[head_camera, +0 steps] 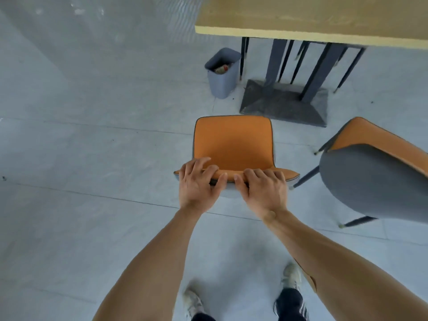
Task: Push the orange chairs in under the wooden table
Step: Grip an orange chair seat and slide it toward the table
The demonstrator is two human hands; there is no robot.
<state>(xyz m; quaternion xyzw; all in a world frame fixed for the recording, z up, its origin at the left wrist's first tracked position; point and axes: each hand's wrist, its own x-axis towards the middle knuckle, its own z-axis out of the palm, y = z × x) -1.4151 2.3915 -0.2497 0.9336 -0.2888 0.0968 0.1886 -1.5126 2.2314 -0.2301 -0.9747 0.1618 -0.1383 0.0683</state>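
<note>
An orange chair with a grey back shell stands on the floor in front of me, its seat facing the wooden table at the top right. My left hand and my right hand both grip the top edge of its backrest, side by side. The chair's front edge is short of the table's edge. A second orange chair stands to the right, turned at an angle, its grey back toward me.
A grey waste bin with rubbish in it stands left of the table's dark pedestal base. Thin dark legs of other chairs show under the table. Pale tiled floor spreads to the left. My feet are at the bottom.
</note>
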